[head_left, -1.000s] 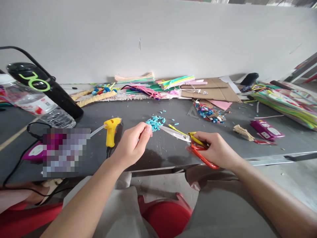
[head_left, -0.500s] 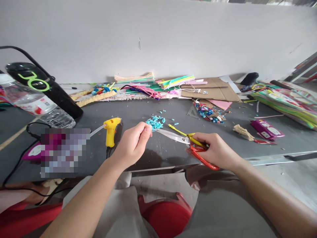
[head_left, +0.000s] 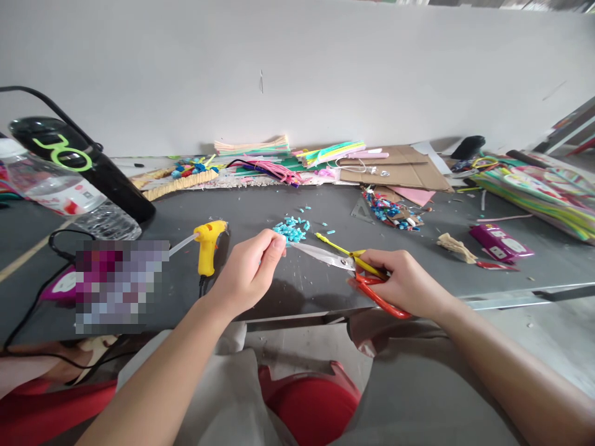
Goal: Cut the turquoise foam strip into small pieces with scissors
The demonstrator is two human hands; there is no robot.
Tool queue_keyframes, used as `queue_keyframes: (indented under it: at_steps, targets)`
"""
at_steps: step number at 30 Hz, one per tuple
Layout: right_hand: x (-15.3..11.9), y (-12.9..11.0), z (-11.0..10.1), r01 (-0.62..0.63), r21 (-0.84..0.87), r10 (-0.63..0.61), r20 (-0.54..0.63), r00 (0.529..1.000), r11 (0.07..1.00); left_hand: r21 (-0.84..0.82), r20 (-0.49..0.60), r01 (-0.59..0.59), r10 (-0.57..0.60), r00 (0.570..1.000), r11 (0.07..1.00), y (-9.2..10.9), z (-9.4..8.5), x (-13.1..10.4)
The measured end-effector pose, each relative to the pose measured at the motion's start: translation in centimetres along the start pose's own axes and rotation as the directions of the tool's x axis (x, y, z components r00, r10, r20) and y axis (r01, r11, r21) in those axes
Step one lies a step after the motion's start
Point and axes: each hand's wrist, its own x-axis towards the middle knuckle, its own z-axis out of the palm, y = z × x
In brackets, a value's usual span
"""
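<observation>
Left hand: grip pinched on something too small to identify, touching the blade tips of the red- and yellow-handled steel scissors gripped by the right hand. Pile of small turquoise cut pieces at 12 o'clock on the dark grey surface.

The small heap of turquoise cut foam bits lies on the dark grey tabletop just behind the left hand's fingertips. The orange-handled steel scissors lie right of those fingertips, blades pointing at them. The yellow plastic glue gun sits left of them.
</observation>
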Motion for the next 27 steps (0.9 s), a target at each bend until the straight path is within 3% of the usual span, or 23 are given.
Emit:
queue_keyframes:
  at_steps: [27]
  targets:
    - [0.01, -0.03, 0.12, 0.003, -0.019, -0.003, 0.006, 1.000, 1.000, -0.006, 0.009, -0.010, 0.010, 1.000, 1.000, -0.11, 0.10, 0.01]
